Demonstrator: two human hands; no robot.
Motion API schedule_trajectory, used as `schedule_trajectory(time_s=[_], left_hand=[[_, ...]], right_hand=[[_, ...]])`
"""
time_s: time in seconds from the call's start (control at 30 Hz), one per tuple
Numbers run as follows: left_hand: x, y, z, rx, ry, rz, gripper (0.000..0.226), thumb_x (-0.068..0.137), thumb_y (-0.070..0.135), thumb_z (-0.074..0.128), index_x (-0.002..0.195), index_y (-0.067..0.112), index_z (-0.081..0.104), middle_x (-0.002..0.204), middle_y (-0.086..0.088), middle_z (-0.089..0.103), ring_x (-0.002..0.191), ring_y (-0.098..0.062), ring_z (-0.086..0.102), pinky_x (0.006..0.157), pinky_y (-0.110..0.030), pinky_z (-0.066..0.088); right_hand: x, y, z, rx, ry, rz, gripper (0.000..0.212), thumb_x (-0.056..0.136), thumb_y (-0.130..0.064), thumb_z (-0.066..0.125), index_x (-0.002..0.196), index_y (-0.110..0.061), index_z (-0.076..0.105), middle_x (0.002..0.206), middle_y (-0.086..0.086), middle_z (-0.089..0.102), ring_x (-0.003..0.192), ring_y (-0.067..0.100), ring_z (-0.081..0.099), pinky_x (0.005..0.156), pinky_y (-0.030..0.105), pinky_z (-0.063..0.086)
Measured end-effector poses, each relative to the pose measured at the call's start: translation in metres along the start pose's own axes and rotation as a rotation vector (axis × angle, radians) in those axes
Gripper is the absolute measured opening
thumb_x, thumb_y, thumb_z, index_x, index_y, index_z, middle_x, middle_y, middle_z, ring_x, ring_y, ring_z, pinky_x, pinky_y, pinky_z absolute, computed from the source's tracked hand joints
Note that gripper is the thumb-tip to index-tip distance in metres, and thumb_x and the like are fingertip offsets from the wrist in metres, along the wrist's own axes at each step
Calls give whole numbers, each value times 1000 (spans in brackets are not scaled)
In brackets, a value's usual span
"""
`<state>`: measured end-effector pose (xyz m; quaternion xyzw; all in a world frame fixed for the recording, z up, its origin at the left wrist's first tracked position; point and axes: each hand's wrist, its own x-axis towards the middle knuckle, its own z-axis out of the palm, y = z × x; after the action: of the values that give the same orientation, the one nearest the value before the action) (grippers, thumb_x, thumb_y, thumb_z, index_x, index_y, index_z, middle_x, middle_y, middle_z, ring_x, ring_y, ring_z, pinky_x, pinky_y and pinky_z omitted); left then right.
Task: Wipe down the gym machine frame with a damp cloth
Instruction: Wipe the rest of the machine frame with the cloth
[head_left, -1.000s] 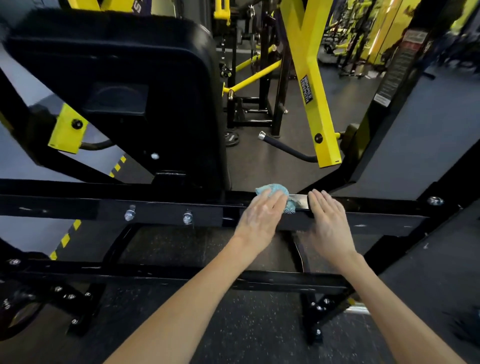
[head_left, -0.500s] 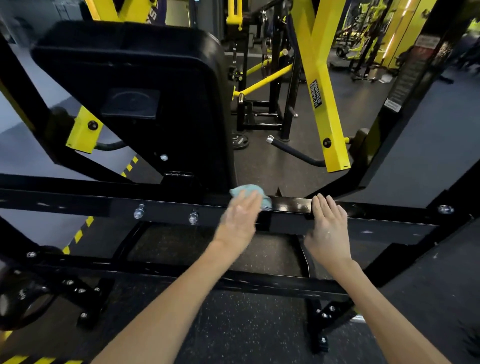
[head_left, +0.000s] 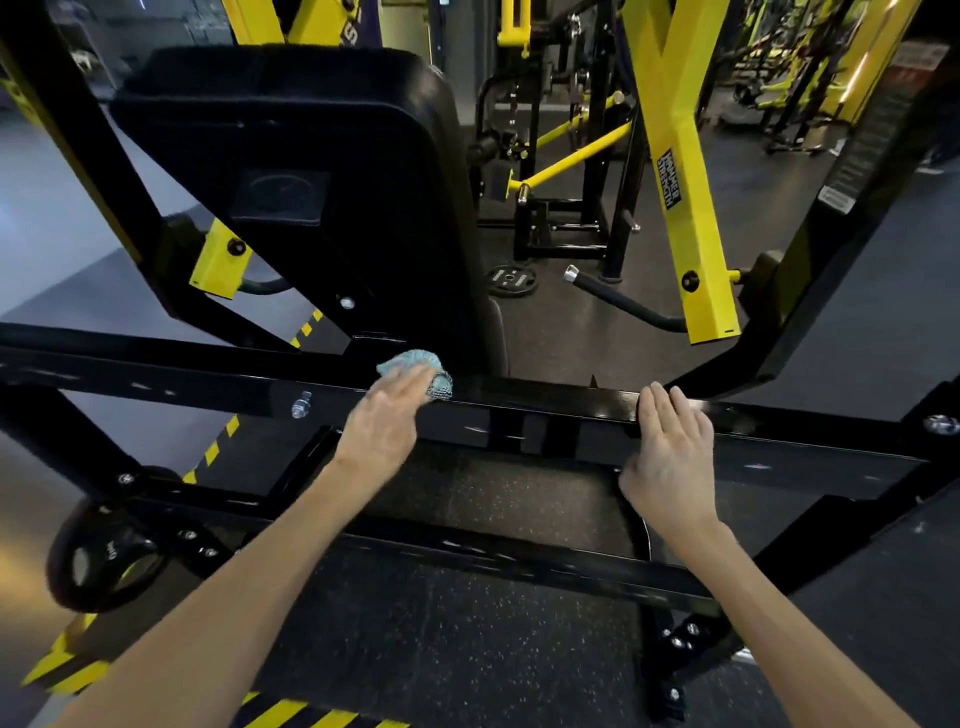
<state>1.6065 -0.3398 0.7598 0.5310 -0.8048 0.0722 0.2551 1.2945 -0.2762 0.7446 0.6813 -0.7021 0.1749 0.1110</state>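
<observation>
Teal knit cloth (head_left: 415, 366) sits bunched on the top face of the black frame beam (head_left: 545, 402), at its far edge where the post of the back pad (head_left: 311, 182) meets it. I have my left hand (head_left: 387, 421) flat over it, fingers straight and close together, pressing the wad onto the steel. The hand is blurred, so I cannot tell where the thumb lies. My right hand (head_left: 670, 452) rests on the same beam well to the right, fingers (head_left: 655, 410) straight and side by side over the near top edge, holding nothing.

I judge the cloth light, soft and limp. It will crumple and creep out from under the palm unless I bear down evenly, and damp it should drag a little on the glossy paint. Best held from above, palm on the middle of the wad. A bolt (head_left: 301, 404) sticks out of the near face just left of the cloth; the knit could snag there.
</observation>
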Motion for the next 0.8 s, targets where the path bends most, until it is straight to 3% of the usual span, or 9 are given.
schedule_trajectory(time_s=[0.07, 0.13, 0.2, 0.3, 0.37, 0.47, 0.57, 0.7, 0.8], left_hand=[[2, 11, 10, -17, 52, 43, 36, 81, -5, 69, 117, 1, 68, 111, -15, 71, 102, -31, 70, 67, -36, 61], [8, 46, 21, -23, 67, 142, 37, 86, 9, 51, 117, 5, 70, 115, -10, 71, 111, -25, 64, 81, -28, 54], [19, 87, 38, -93, 60, 200, 43, 82, 4, 49, 119, 5, 70, 120, -8, 70, 118, -23, 57, 92, -25, 47], [26, 139, 42, -194, -11, 169, 50, 85, -8, 61, 133, 6, 60, 135, -8, 61, 130, -30, 53, 102, -34, 46], [27, 145, 37, -189, -50, 201, 54, 89, -12, 57, 139, 5, 51, 143, -9, 54, 136, -31, 45, 106, -37, 43], [25, 119, 27, -194, -76, 218, 63, 87, -17, 57, 144, 8, 47, 148, -8, 50, 141, -28, 41, 111, -36, 39], [18, 75, 21, -195, -13, 227, 67, 65, -19, 78, 127, 5, 64, 126, -10, 67, 118, -28, 63, 94, -37, 55], [6, 1, 3, -113, -88, 97, 65, 90, -13, 53, 149, 12, 42, 152, -3, 46, 142, -23, 40, 111, -36, 42], [-3, -54, -9, -43, -81, 60, 65, 86, -12, 62, 145, 11, 48, 146, -4, 53, 136, -23, 49, 98, -39, 54]], right_hand=[[1, -2, 0, -1, -7, 5, 77, 56, 2, 75, 129, 14, 52, 131, 29, 56, 125, 48, 49, 102, 55, 40], [2, -2, -1, -4, -4, 8, 75, 58, 2, 74, 129, 14, 52, 131, 29, 55, 125, 48, 49, 102, 55, 39], [2, -1, -1, -20, -7, 4, 77, 57, 3, 74, 129, 14, 52, 131, 29, 55, 125, 47, 49, 102, 53, 37], [1, 2, -1, -36, -11, -1, 79, 55, 5, 73, 131, 13, 51, 134, 29, 55, 128, 46, 48, 104, 52, 36], [1, 4, -1, -35, -10, -10, 81, 54, 6, 75, 131, 12, 51, 135, 28, 54, 129, 45, 48, 106, 49, 31], [1, 5, -2, -36, -16, -15, 84, 52, 8, 78, 131, 13, 51, 134, 28, 54, 128, 45, 49, 105, 47, 30], [1, 5, -1, -39, -34, -2, 88, 51, 3, 85, 132, 12, 51, 136, 27, 54, 130, 43, 47, 106, 47, 30], [0, -1, -2, -5, -37, 56, 85, 53, 9, 79, 133, 12, 50, 138, 28, 52, 132, 44, 45, 107, 54, 33], [1, -12, -3, -3, -29, 117, 84, 52, 11, 77, 132, 14, 51, 136, 30, 52, 131, 46, 46, 106, 55, 30]])
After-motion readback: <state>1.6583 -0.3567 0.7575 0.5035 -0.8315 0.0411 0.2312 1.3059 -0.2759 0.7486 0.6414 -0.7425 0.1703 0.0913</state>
